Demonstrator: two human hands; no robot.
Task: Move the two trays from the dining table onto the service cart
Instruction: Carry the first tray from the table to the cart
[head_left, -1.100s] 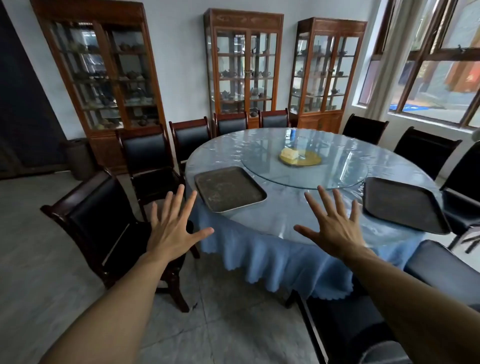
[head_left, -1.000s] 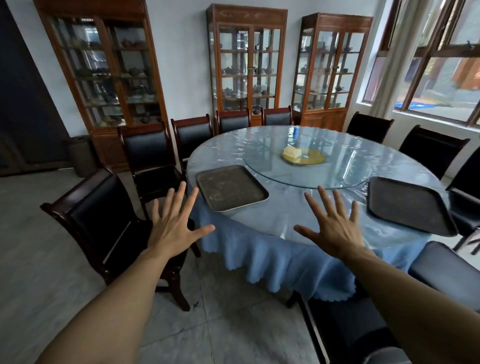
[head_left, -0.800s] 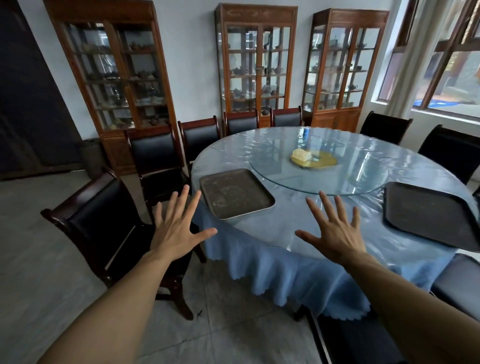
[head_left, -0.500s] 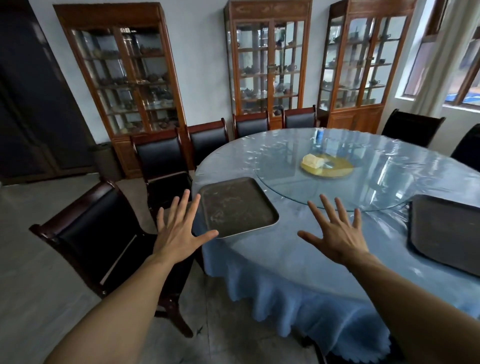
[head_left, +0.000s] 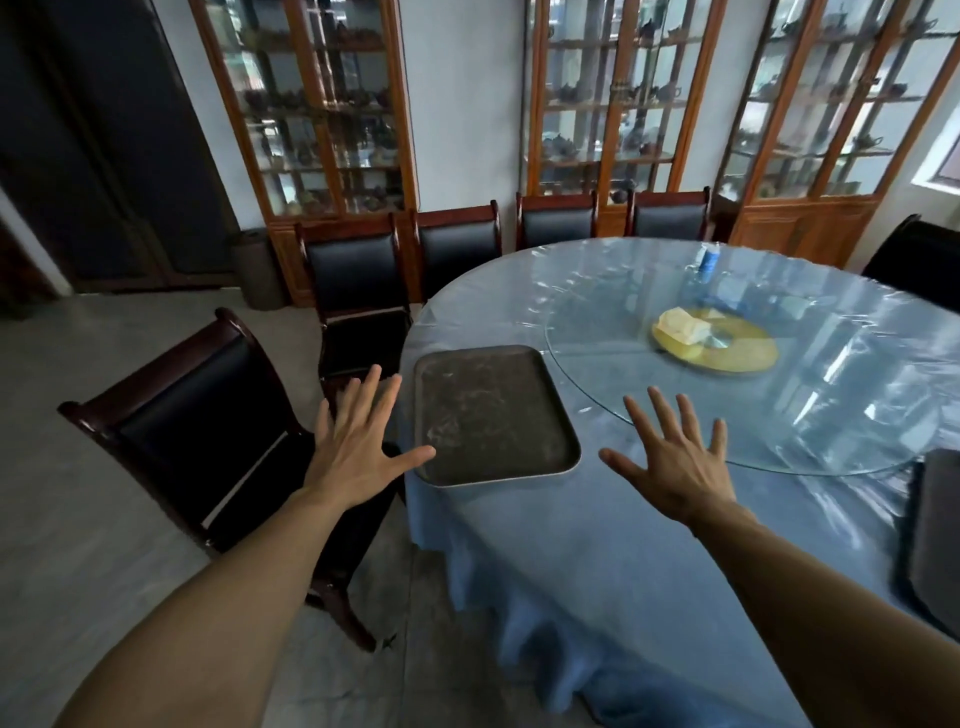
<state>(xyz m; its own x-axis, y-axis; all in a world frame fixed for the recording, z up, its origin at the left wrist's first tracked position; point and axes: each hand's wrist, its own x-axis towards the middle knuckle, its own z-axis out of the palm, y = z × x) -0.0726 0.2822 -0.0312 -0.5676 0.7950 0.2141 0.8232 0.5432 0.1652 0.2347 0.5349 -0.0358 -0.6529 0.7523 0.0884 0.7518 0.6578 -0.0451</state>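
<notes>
While both hands are held out palm-down with fingers spread and nothing gripped, the nearer tray (head_left: 493, 413) is seen lying flat at the left edge of the round dining table (head_left: 613, 545), between them. The left hand (head_left: 358, 447) is held off the table's edge, above the gap beside a dark chair (head_left: 208, 441), with its thumb just short of the tray's near left corner. The right hand (head_left: 675, 462) is held over the blue tablecloth, just right of the tray's near right corner; whether it touches the cloth cannot be told. The tray's far right corner is set just beside the rim of the glass turntable (head_left: 779, 415). A second tray (head_left: 935, 530) is cut off by the right border of the view, at the table's near right edge. Two trays are thus counted, and two hands. Bare grey floor (head_left: 104, 519) is left open to the left of the table. Five chairs are ranged along the left and far sides, and a sixth is partly seen at the far right. Three glass-fronted cabinets (head_left: 322, 109) are lined against the back wall. One yellow dish (head_left: 727, 351) is carried on the turntable.
</notes>
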